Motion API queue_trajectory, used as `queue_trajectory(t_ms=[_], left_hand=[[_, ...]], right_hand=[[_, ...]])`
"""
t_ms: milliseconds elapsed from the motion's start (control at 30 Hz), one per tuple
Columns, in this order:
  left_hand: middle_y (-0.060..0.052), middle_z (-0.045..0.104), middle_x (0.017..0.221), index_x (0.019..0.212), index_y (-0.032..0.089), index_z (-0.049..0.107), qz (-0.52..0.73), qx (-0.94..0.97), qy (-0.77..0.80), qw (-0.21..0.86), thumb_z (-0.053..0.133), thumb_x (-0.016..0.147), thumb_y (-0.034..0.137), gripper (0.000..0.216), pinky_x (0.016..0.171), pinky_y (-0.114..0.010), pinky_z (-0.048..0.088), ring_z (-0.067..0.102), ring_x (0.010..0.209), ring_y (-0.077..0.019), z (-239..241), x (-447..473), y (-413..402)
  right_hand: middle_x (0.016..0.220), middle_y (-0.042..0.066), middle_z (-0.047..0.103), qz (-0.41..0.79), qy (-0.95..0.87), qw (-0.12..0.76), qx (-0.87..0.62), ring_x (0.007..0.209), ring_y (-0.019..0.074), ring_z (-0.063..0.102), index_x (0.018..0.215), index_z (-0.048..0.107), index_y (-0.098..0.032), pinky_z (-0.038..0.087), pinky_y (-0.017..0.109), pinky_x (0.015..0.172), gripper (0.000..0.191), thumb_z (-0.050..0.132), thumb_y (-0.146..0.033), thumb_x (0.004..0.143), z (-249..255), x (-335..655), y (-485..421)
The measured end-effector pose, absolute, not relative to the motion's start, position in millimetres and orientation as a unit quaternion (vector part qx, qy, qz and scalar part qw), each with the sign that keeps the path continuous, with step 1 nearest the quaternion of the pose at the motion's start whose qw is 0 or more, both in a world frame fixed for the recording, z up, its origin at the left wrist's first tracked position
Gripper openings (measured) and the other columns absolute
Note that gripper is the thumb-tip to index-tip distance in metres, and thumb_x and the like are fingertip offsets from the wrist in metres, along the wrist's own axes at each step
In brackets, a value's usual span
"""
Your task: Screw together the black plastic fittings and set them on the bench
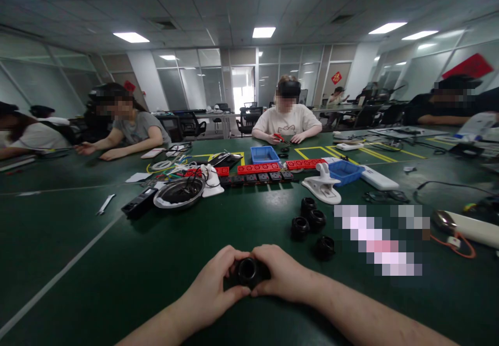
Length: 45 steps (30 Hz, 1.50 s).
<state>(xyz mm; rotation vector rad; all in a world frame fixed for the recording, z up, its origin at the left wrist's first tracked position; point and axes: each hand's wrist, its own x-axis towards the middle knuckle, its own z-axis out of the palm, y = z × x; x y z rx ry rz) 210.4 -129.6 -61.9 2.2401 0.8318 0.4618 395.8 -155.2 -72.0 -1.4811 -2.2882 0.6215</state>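
Observation:
Both my hands meet low in the middle of the picture over the green table [117,263]. My left hand [212,289] and my right hand [283,276] are closed from either side on one round black plastic fitting [248,271] with a hole in its middle. Fingers and thumbs pinch its rim. Several more black fittings of the same kind [310,220] lie loose on the table just beyond my right hand.
A metal bowl [179,192], a white clip stand [323,184], blue bins [264,154] and rows of red and black sockets [259,168] lie further out. A white cylinder [470,227] lies at right. Other people sit around the table, one opposite holding red pliers.

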Motion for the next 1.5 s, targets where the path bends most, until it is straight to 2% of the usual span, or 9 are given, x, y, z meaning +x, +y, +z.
queue_trajectory(t_ms=[233, 400, 467, 633, 800, 967, 1200, 1400, 1500], left_hand=[[-0.004, 0.052, 0.095, 0.103, 0.021, 0.049, 0.220, 0.836, 0.407, 0.295, 0.058, 0.070, 0.018, 0.034, 0.074, -0.033, 0.042, 0.050, 0.085, -0.0204, -72, 218, -140], [-0.007, 0.052, 0.106, 0.105, 0.021, 0.050, 0.242, 0.855, 0.392, 0.237, 0.061, 0.069, 0.028, 0.038, 0.085, -0.042, 0.038, 0.046, 0.099, -0.0260, -74, 214, -136], [-0.008, 0.052, 0.109, 0.108, 0.021, 0.049, 0.262, 0.857, 0.391, 0.211, 0.063, 0.068, 0.033, 0.044, 0.087, -0.045, 0.037, 0.045, 0.102, -0.0278, -74, 213, -135], [-0.005, 0.059, 0.099, 0.100, 0.022, 0.057, 0.244, 0.876, 0.359, 0.212, 0.062, 0.070, 0.033, 0.032, 0.083, -0.041, 0.041, 0.051, 0.095, -0.0249, -68, 209, -131], [-0.004, 0.055, 0.110, 0.113, 0.026, 0.051, 0.197, 0.887, 0.293, 0.296, 0.058, 0.075, 0.028, 0.039, 0.090, -0.039, 0.038, 0.048, 0.102, -0.0222, -65, 202, -119], [-0.003, 0.053, 0.111, 0.112, 0.027, 0.051, 0.188, 0.874, 0.283, 0.347, 0.060, 0.073, 0.022, 0.040, 0.091, -0.038, 0.036, 0.047, 0.102, -0.0211, -69, 202, -113], [-0.003, 0.054, 0.092, 0.098, 0.021, 0.053, 0.209, 0.856, 0.350, 0.319, 0.064, 0.068, 0.023, 0.033, 0.073, -0.032, 0.042, 0.050, 0.085, -0.0202, -67, 211, -125], [-0.004, 0.054, 0.096, 0.101, 0.022, 0.051, 0.211, 0.864, 0.349, 0.296, 0.064, 0.067, 0.023, 0.036, 0.077, -0.035, 0.042, 0.050, 0.088, -0.0217, -69, 211, -127], [-0.006, 0.053, 0.104, 0.107, 0.023, 0.048, 0.226, 0.872, 0.337, 0.273, 0.064, 0.068, 0.026, 0.043, 0.085, -0.039, 0.039, 0.047, 0.097, -0.0241, -71, 210, -127]], right_hand=[[0.078, 0.003, 0.056, 0.110, -0.777, 0.166, -0.597, 0.073, 0.0202, 0.050, 0.079, 0.052, -0.016, 0.036, 0.032, 0.066, 0.042, 0.071, -0.045, 0.055, -77, 383, -162], [0.098, 0.006, 0.054, 0.177, -0.799, 0.214, -0.534, 0.089, 0.0230, 0.049, 0.110, 0.048, -0.018, 0.036, 0.035, 0.076, 0.065, 0.070, -0.047, 0.057, -74, 392, -161], [0.102, 0.006, 0.054, 0.216, -0.812, 0.215, -0.499, 0.092, 0.0227, 0.048, 0.117, 0.045, -0.020, 0.035, 0.035, 0.080, 0.066, 0.069, -0.044, 0.060, -71, 398, -159], [0.095, 0.003, 0.057, 0.272, -0.828, 0.191, -0.452, 0.091, 0.0206, 0.049, 0.101, 0.057, -0.018, 0.035, 0.033, 0.082, 0.045, 0.071, -0.035, 0.062, -64, 408, -153], [0.088, 0.001, 0.058, 0.284, -0.831, 0.177, -0.445, 0.084, 0.0177, 0.051, 0.101, 0.057, -0.017, 0.036, 0.030, 0.077, 0.042, 0.072, -0.027, 0.063, -62, 409, -149], [0.088, 0.001, 0.058, 0.278, -0.830, 0.175, -0.452, 0.086, 0.0180, 0.050, 0.096, 0.058, -0.018, 0.035, 0.029, 0.077, 0.038, 0.073, -0.029, 0.063, -65, 406, -147], [0.074, -0.001, 0.054, 0.201, -0.778, 0.204, -0.560, 0.070, 0.0161, 0.048, 0.079, 0.054, -0.017, 0.034, 0.026, 0.062, 0.042, 0.074, -0.045, 0.054, -78, 391, -155], [0.089, 0.003, 0.056, 0.200, -0.797, 0.216, -0.527, 0.081, 0.0195, 0.049, 0.098, 0.052, -0.018, 0.035, 0.031, 0.071, 0.055, 0.071, -0.048, 0.056, -75, 390, -160], [0.089, 0.003, 0.056, 0.228, -0.825, 0.185, -0.483, 0.083, 0.0198, 0.049, 0.096, 0.056, -0.017, 0.036, 0.032, 0.075, 0.048, 0.071, -0.044, 0.059, -69, 398, -156]])
